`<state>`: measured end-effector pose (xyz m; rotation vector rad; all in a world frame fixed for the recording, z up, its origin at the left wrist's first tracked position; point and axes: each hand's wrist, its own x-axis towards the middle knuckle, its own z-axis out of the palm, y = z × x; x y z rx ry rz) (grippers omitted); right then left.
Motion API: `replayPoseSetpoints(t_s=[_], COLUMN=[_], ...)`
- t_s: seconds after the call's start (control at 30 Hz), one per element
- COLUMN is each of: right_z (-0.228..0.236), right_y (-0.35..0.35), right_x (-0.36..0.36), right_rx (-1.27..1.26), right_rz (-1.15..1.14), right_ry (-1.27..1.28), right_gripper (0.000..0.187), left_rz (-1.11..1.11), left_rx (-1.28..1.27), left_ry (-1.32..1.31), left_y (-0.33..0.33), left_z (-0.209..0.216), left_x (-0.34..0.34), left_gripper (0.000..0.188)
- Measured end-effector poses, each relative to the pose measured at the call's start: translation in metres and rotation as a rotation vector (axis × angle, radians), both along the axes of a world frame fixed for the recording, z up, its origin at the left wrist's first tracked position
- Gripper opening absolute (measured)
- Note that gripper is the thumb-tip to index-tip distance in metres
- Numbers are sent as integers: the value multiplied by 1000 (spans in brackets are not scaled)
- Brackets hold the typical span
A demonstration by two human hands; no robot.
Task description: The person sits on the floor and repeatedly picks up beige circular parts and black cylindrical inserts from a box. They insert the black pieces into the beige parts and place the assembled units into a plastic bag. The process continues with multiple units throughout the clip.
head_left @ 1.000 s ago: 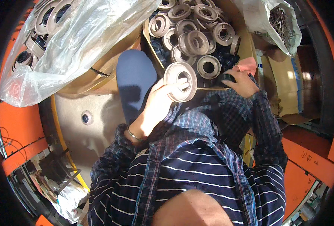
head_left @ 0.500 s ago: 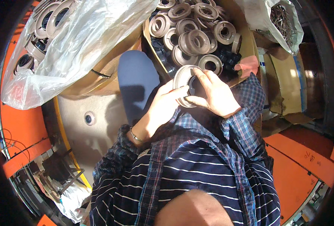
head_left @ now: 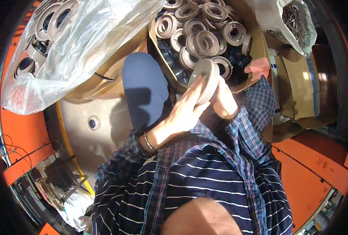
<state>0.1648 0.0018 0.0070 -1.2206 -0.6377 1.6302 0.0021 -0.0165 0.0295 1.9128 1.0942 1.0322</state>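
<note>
My forearms angle inward, and my left hand (head_left: 186, 109) and right hand (head_left: 225, 102) clasp a tilted ring (head_left: 211, 84) between them at the cardboard box's (head_left: 263, 55) near edge.

On my remote feed, the head camera looks steeply down over the striped shirt (head_left: 207, 172), close to the left hand (head_left: 185, 109) and right hand (head_left: 225, 102), its wide fisheye reaching the cardboard box (head_left: 261, 47) beyond them.

The left hand (head_left: 185, 109) slants upward, fingers (head_left: 193, 94) extended; right of them is the right hand (head_left: 225, 103), its own perhaps bent.
</note>
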Motion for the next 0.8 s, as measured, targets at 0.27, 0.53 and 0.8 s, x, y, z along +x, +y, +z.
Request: replayPoseSetpoints(t_s=[0.27, 0.53, 0.8], right_z=[13, 19, 10], right_y=[2, -7, 12], right_x=[27, 0, 16], right_rx=[773, -324, 23], right_rz=[318, 163, 336], right_ry=[-1020, 490, -234], right_gripper=[74, 73, 49], left_rz=[-45, -317, 105], left_rx=[-810, 236, 761], left_ry=[-650, -44, 314], left_y=[13, 10, 79], left_z=[-7, 7, 103], left_x=[-13, -23, -105], left_gripper=[39, 76, 49])
